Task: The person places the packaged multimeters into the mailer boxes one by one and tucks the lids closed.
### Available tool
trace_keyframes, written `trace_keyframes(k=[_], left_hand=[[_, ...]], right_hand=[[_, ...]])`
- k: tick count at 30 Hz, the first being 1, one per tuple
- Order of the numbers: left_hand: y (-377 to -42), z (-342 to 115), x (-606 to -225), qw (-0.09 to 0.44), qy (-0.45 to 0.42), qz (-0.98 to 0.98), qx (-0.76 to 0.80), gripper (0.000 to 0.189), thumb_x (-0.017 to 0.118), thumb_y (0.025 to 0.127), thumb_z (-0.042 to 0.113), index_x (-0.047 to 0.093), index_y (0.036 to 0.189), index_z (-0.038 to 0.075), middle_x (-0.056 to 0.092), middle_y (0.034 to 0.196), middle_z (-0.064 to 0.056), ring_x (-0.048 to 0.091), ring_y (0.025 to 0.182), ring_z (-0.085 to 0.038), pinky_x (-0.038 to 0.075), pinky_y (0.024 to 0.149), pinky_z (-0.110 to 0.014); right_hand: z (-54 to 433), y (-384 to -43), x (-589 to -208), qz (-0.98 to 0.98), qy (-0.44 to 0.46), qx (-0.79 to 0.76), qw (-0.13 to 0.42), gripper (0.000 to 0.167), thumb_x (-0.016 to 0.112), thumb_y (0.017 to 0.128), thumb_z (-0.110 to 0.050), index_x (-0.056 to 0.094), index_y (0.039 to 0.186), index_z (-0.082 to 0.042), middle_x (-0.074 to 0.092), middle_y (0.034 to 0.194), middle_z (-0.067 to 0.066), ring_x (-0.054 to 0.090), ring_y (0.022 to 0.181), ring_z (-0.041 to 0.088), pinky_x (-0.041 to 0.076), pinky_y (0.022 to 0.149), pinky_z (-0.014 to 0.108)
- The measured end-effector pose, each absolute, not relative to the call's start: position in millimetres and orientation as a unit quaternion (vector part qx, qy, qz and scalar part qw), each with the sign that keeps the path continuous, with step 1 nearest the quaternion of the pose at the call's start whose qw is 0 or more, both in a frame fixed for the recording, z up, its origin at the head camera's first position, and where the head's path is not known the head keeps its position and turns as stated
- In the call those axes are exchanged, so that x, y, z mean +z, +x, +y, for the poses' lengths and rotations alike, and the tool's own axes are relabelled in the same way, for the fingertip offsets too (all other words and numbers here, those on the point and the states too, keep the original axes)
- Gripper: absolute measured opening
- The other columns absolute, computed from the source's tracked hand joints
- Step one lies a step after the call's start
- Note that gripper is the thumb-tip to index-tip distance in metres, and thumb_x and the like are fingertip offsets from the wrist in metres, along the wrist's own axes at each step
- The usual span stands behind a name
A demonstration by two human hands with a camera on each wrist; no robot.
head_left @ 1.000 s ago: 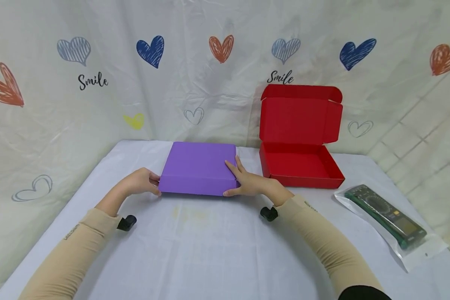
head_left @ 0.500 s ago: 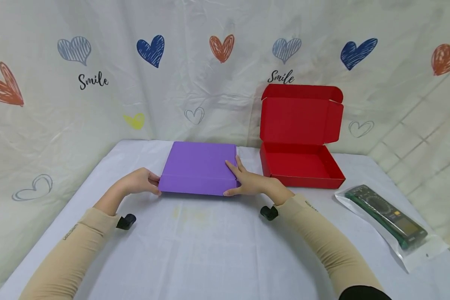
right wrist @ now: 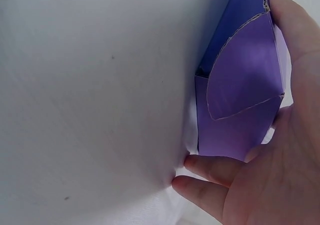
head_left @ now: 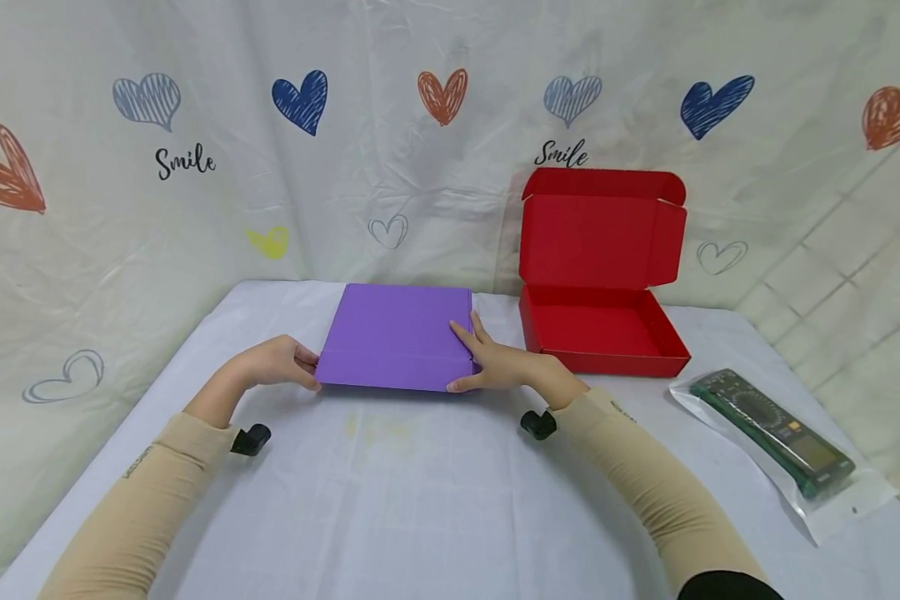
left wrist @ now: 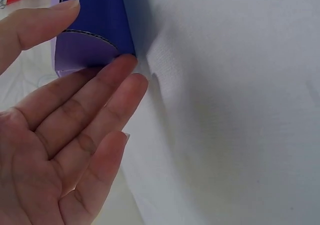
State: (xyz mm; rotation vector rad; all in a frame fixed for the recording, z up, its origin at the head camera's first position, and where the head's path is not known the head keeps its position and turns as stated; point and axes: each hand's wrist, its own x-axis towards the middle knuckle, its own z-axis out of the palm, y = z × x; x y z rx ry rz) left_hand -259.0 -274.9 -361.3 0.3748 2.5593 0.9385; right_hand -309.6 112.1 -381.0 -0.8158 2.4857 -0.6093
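A purple cardboard box (head_left: 397, 325) lies toward the back of the table, between both hands. At its front left corner is my left hand (head_left: 276, 362); the thumb touches the lid's front edge, and the extended fingers reach a curved side flap (left wrist: 82, 52) in the left wrist view. My right hand (head_left: 504, 367) spreads along the right side, thumb at the front and one finger lying over the top. A rounded purple flap (right wrist: 247, 67) shows by that palm in the right wrist view. The lid's front seems to stand slightly out from the base. The box's inside is hidden.
A red cardboard box (head_left: 613, 364) stands with its lid raised at the back right. Nearer on the right lies a dark green multimeter (head_left: 776, 429) inside a clear plastic bag (head_left: 832, 504). White cloth (head_left: 390, 517) covers the table, and a heart-printed curtain (head_left: 450, 183) hangs behind.
My left hand has shifted very slightly left with the lid's front left corner. My right hand, the red box and the bagged multimeter look the same.
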Motion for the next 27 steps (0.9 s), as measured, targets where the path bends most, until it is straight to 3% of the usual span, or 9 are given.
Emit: trace_keyframes(k=[7,11,18,27], left_hand=[[-259.7,-281.1,-361.7,0.227,0.117,0.897,0.36,0.062,0.079,0.085,0.017,0.059,0.134,-0.014,0.069,0.126,-0.018,0.066,0.115,-0.026,0.049,0.099,-0.054],[-260.2,-280.6,-361.7,0.226,0.127,0.896,0.36,0.059,0.079,0.084,0.016,0.061,0.132,-0.013,0.071,0.124,-0.017,0.065,0.113,-0.024,0.05,0.098,-0.052],[-261.7,-277.3,-359.8,0.212,0.154,0.905,0.334,0.049,0.077,0.085,0.012,0.066,0.125,-0.014,0.074,0.116,-0.017,0.063,0.121,-0.034,0.043,0.107,-0.056],[-261.1,-275.3,-357.6,0.227,0.153,0.905,0.327,0.046,0.074,0.087,0.01,0.065,0.125,-0.015,0.073,0.116,-0.018,0.062,0.122,-0.036,0.043,0.107,-0.055]], right_hand=[[113.0,-308.6,-380.1,0.901,-0.298,-0.219,0.227,0.117,0.073,0.09,-0.057,-0.01,0.165,-0.022,-0.033,0.165,0.009,0.0,0.156,0.036,0.027,0.119,0.053],[113.0,-308.5,-379.1,0.902,-0.299,-0.215,0.227,0.117,0.073,0.09,-0.057,-0.011,0.165,-0.022,-0.033,0.165,0.009,0.001,0.156,0.036,0.027,0.12,0.052],[113.3,-309.1,-377.4,0.902,-0.295,-0.215,0.232,0.118,0.073,0.09,-0.058,-0.011,0.165,-0.023,-0.033,0.165,0.009,0.002,0.156,0.036,0.026,0.12,0.053],[112.3,-308.7,-376.3,0.899,-0.299,-0.219,0.233,0.117,0.073,0.09,-0.057,-0.01,0.165,-0.019,-0.032,0.165,0.011,-0.001,0.156,0.037,0.024,0.12,0.055]])
